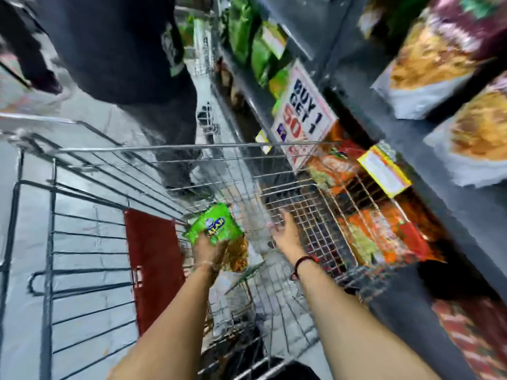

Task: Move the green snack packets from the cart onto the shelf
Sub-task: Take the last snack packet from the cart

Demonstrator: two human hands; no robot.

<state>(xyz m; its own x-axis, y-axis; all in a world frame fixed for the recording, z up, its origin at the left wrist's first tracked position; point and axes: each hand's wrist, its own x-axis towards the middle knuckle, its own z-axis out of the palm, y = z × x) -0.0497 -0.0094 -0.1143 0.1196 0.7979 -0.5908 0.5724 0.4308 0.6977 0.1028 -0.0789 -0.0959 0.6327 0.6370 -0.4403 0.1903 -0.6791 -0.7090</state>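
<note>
My left hand [209,249] grips a green snack packet [212,226] from below, holding it up inside the wire cart [241,149]. My right hand [285,234] hovers open over the cart's right half, fingers spread, holding nothing. A yellow-brown packet [236,255] lies in the cart just under the green one. The dark shelf [354,86] runs along the right side; more green packets [260,54] stand on it further down the aisle.
A person in dark clothes [129,50] stands just beyond the cart's far end. A "BUY 1 GET 1" sign [304,111] hangs off the shelf edge. Orange packets [384,234] fill the lower shelf beside the cart. A red flap [153,264] sits at the cart's left.
</note>
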